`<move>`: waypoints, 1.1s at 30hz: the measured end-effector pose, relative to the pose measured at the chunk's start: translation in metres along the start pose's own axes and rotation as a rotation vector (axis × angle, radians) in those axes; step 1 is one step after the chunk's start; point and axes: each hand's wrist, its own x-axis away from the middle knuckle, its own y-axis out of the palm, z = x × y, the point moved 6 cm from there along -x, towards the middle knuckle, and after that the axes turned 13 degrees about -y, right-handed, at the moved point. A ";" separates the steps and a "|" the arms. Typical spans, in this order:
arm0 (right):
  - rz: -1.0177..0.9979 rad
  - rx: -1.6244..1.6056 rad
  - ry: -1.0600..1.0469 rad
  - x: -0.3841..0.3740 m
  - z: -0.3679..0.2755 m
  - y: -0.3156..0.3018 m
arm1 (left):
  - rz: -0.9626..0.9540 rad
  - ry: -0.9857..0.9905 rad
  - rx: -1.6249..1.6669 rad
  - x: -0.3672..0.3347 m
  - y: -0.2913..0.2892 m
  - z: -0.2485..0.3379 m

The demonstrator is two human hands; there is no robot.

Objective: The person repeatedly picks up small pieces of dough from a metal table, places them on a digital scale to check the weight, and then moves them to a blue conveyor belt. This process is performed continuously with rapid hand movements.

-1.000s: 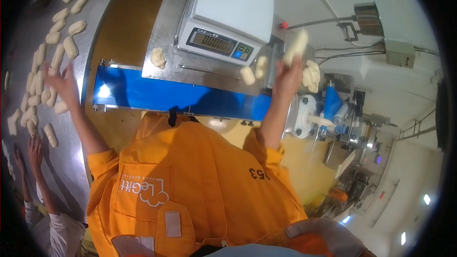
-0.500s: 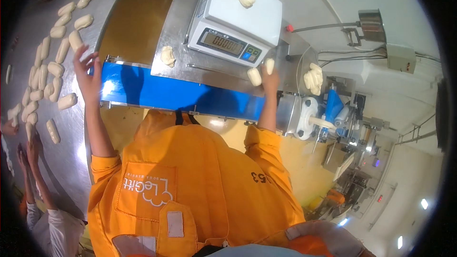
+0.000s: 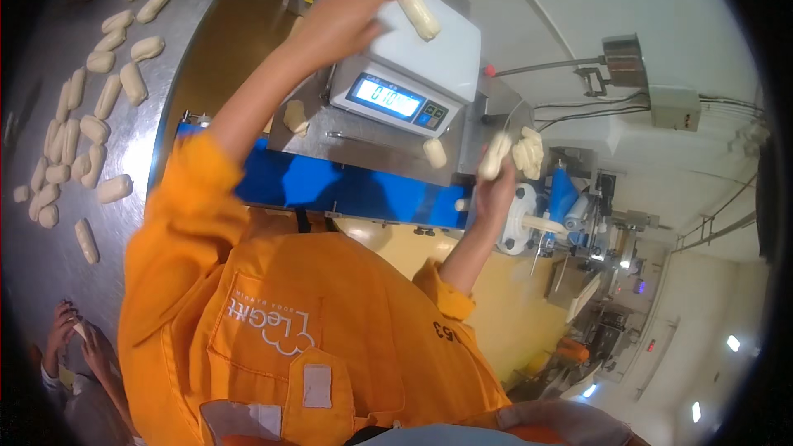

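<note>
A pale dough roll [image 3: 420,16] lies on the white platform of a digital scale [image 3: 471,54], whose display is lit. My left hand [image 3: 351,21] reaches over the scale's left side, fingers apart, its fingertips at the upper end of that roll; whether they touch it I cannot tell. In my right hand [image 3: 497,192] is another dough roll [image 3: 496,157], held upright beside a lump of dough [image 3: 528,153]. A short dough piece [image 3: 434,153] rests on the metal surface in front of the scale. Left of the scale sits a smaller dough lump [image 3: 296,118].
A blue conveyor belt [image 3: 355,186] runs between me and the scale, ending at a white round machine part [image 3: 519,219]. On the steel table [image 3: 124,144] at left lie several dough rolls [image 3: 108,97]. A co-worker's hands [image 3: 78,330] hold a pale piece at lower left.
My left hand has moved from the left table's edge to the scale. My right hand has shifted right and lifted a dough roll. The scale's display has lit up.
</note>
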 end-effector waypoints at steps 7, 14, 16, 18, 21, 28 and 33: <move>-0.222 1.016 -0.816 -0.021 -0.039 0.149 | -0.596 0.098 -0.520 -0.081 0.113 -0.004; -0.781 0.875 -0.891 0.137 0.072 0.215 | -0.184 -0.594 0.033 0.037 -0.110 -0.095; -0.794 0.897 -0.890 0.156 0.096 0.231 | 0.131 -0.836 -0.161 0.097 -0.214 -0.132; -0.790 0.964 -0.889 0.164 0.123 0.241 | 0.233 -0.824 -0.319 0.179 -0.342 -0.230; -0.861 1.114 -0.898 0.164 0.150 0.249 | 0.343 -0.915 -0.699 0.257 -0.489 -0.241; -0.841 0.916 -0.941 0.157 0.147 0.236 | 0.582 -0.393 -0.889 0.215 -0.359 -0.123; -0.754 0.846 -0.848 0.158 0.146 0.226 | -0.217 -0.162 -0.215 0.151 -0.065 -0.011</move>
